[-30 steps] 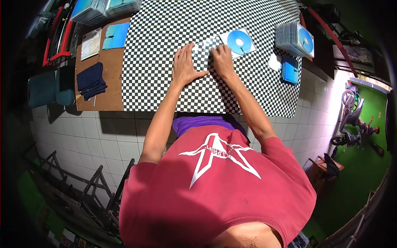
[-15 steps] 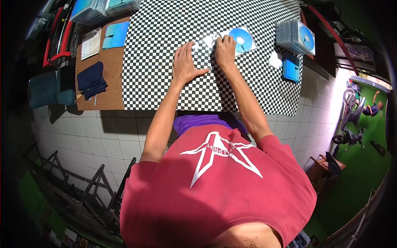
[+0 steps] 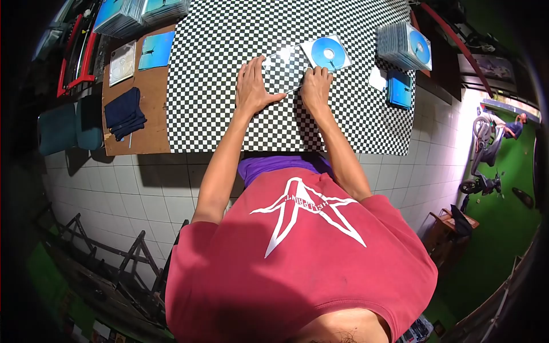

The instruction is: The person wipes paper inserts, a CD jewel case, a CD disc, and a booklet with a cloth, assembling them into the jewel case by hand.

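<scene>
An open disc case lies on the checkered table cover (image 3: 211, 114). Its clear lid (image 3: 283, 68) is on the left and its tray with a blue disc (image 3: 327, 53) on the right. My left hand (image 3: 251, 88) rests with spread fingers along the lid's left and lower edges. Curled fingers of my right hand (image 3: 316, 87) touch the case near its lower middle, where lid and tray meet; what they pinch, if anything, is hidden.
Cases with blue discs (image 3: 403, 47) are stacked at right, beside blue booklets (image 3: 399, 89) and a white card (image 3: 378, 79). More cases (image 3: 120, 17) stand at upper left, above a dark folded cloth (image 3: 124, 113). A person (image 3: 513, 128) is near a motorcycle at far right.
My right hand has moved down and slightly right, from over the lid to the case's lower middle, uncovering more of lid and disc. My left hand stays by the lid.
</scene>
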A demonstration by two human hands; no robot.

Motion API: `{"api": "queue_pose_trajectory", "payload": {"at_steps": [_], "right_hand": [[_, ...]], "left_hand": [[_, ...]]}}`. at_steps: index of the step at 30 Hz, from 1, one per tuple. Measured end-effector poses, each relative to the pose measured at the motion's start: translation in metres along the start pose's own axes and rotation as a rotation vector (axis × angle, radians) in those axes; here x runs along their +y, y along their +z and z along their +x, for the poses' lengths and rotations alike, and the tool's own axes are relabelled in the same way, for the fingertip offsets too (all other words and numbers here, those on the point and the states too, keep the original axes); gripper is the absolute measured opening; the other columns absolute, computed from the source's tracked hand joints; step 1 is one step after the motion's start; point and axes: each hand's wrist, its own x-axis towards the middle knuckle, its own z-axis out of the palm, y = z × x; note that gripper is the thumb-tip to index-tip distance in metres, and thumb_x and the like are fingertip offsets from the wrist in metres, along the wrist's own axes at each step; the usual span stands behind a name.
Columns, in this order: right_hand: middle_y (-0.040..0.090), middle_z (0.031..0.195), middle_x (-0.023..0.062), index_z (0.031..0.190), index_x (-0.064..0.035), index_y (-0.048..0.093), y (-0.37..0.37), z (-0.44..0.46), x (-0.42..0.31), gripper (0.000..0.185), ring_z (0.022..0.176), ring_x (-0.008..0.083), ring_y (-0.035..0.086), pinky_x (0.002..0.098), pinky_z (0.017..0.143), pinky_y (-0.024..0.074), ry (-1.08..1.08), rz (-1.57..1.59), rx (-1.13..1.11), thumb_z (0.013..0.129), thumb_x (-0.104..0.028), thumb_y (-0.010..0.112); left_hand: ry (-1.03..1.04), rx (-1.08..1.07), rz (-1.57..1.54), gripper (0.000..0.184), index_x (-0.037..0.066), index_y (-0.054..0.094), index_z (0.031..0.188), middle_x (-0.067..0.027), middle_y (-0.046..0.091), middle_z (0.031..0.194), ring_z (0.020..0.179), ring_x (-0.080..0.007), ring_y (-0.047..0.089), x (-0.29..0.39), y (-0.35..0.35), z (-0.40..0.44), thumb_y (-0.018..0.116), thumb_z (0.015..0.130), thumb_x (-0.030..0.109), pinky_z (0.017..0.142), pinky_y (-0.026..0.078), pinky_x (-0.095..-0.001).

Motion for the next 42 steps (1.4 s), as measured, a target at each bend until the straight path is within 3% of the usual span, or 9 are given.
{"api": "queue_pose_trajectory", "payload": {"at_steps": [4,12,18,22,26,30,34,38,42], "right_hand": [[0.065,0.088,0.0186,0.089,0.0022,0.071,0.009,-0.001,-0.016,0.020,0.096,0.0333,0.056,0.0441,0.090,0.0461,-0.076,0.058,-0.035,0.072,0.009,0.063],[0.069,0.092,0.0119,0.086,-0.0001,0.073,-0.003,-0.017,-0.043,0.012,0.097,0.0280,0.058,0.0379,0.093,0.0474,-0.342,0.351,-0.097,0.074,0.000,0.072],[0.069,0.092,0.0067,0.088,-0.0028,0.075,-0.009,-0.015,-0.026,0.012,0.095,0.0252,0.059,0.0370,0.093,0.0474,-0.409,0.470,-0.145,0.077,-0.003,0.071],[0.068,0.095,0.0120,0.091,-0.0009,0.074,-0.006,-0.011,-0.009,0.016,0.100,0.0269,0.059,0.0389,0.091,0.0491,-0.435,0.297,-0.068,0.075,0.002,0.071],[0.066,0.091,0.0070,0.089,-0.0089,0.071,0.006,0.008,0.031,0.010,0.099,0.0262,0.058,0.0431,0.092,0.0444,-0.332,0.076,0.102,0.081,-0.004,0.069],[0.064,0.089,0.0081,0.087,-0.0097,0.069,0.013,0.024,0.028,0.011,0.096,0.0267,0.057,0.0431,0.089,0.0416,-0.297,-0.066,0.214,0.078,-0.004,0.064],[0.063,0.092,0.0092,0.098,-0.0093,0.074,0.023,0.027,0.001,0.028,0.094,0.0295,0.055,0.0419,0.088,0.0432,-0.134,0.131,0.154,0.072,0.001,0.071],[0.061,0.091,0.0123,0.092,-0.0034,0.071,0.022,-0.003,-0.034,0.022,0.098,0.0307,0.054,0.0438,0.093,0.0427,-0.276,0.268,0.138,0.070,0.000,0.070],[0.061,0.090,0.0070,0.083,-0.0054,0.071,0.008,-0.016,-0.045,0.016,0.099,0.0274,0.053,0.0393,0.091,0.0427,-0.334,0.468,0.057,0.067,-0.001,0.073]], "left_hand": [[0.019,0.028,-0.001,0.127,0.001,0.034,0.152,-0.0184,0.046,0.150,0.144,-0.0305,0.039,0.000,0.000,0.000,0.092,0.054,0.058,0.125,0.021,-0.0460],[0.024,0.027,0.038,0.109,0.002,0.033,0.152,-0.0157,0.045,0.152,0.145,-0.0304,0.038,-0.007,0.007,0.001,0.080,0.055,0.013,0.127,0.020,-0.0449],[-0.037,-0.032,-0.032,0.125,0.005,0.029,0.155,-0.0143,0.042,0.155,0.147,-0.0260,0.037,0.000,-0.001,-0.002,0.093,0.050,0.027,0.129,0.016,-0.0438],[-0.027,-0.025,-0.026,0.125,0.005,0.032,0.153,-0.0151,0.043,0.153,0.146,-0.0296,0.037,-0.002,0.002,0.000,0.096,0.052,0.042,0.128,0.019,-0.0459],[-0.007,0.000,-0.029,0.127,0.005,0.033,0.153,-0.0167,0.045,0.152,0.146,-0.0298,0.037,0.003,-0.003,-0.001,0.094,0.053,0.055,0.127,0.019,-0.0470],[0.014,0.009,-0.038,0.126,0.004,0.035,0.152,-0.0176,0.046,0.151,0.146,-0.0304,0.038,0.001,-0.002,0.000,0.094,0.054,0.056,0.127,0.019,-0.0470],[0.002,-0.021,-0.018,0.130,0.004,0.033,0.154,-0.0200,0.044,0.152,0.148,-0.0303,0.035,-0.001,0.000,0.001,0.092,0.052,0.060,0.127,0.017,-0.0466],[0.010,0.023,-0.044,0.123,0.003,0.033,0.152,-0.0160,0.046,0.151,0.145,-0.0285,0.039,0.004,-0.003,0.002,0.095,0.050,0.035,0.125,0.022,-0.0454],[0.058,0.031,0.110,0.125,0.001,0.031,0.153,-0.0154,0.046,0.152,0.146,-0.0279,0.037,-0.006,0.007,0.002,0.095,0.051,0.034,0.126,0.021,-0.0435]]}}
